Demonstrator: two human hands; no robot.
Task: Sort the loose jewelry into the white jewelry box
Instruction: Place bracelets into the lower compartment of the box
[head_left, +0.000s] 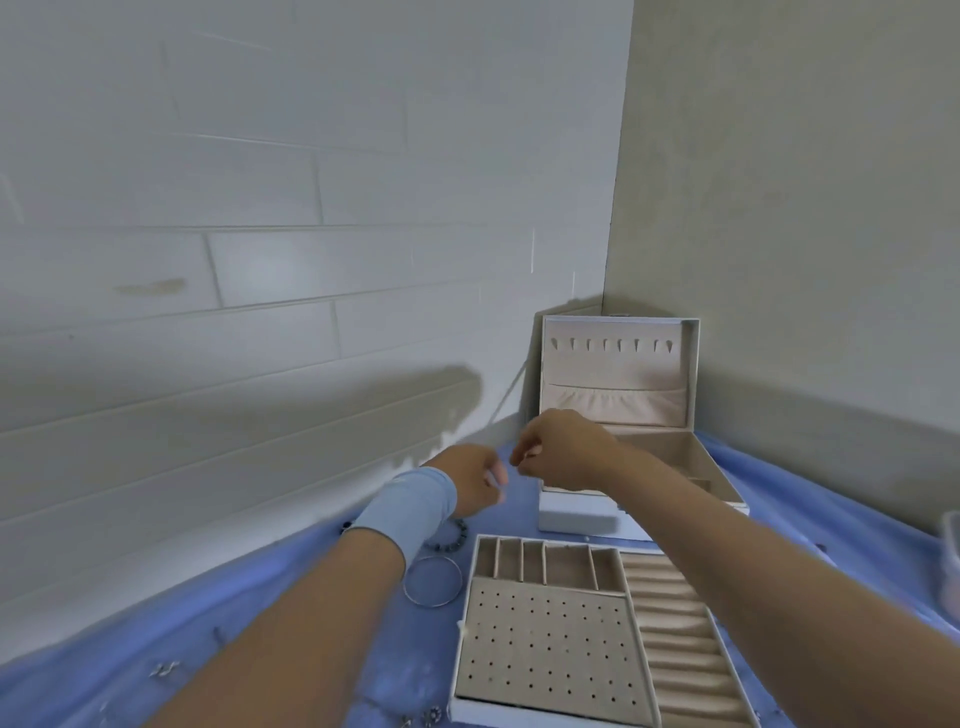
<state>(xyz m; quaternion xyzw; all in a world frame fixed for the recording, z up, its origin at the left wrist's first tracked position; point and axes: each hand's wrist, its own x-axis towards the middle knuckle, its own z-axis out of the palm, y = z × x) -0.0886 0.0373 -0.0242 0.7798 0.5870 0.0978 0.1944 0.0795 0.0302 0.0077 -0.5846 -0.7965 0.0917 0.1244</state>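
The white jewelry box (691, 364) stands open in the corner, its lid upright and showing a row of hooks and a gathered pocket. Its beige removable tray (545, 649) lies in front on the blue cloth, with small compartments, a dotted earring panel and ring rolls. My left hand (470, 486), wearing a light blue wristband, and my right hand (563, 449) hover close together left of the box, both with fingertips pinched. Anything held between them is too thin to make out. A silver bangle (432, 581) and a dark beaded bracelet (449, 540) lie under my left wrist.
Small loose pieces lie on the blue cloth (810, 499) at the near left (165, 669) and by the tray's front corner (431, 716). A clear container edge (950, 561) shows at the far right. Walls close in on the left and behind the box.
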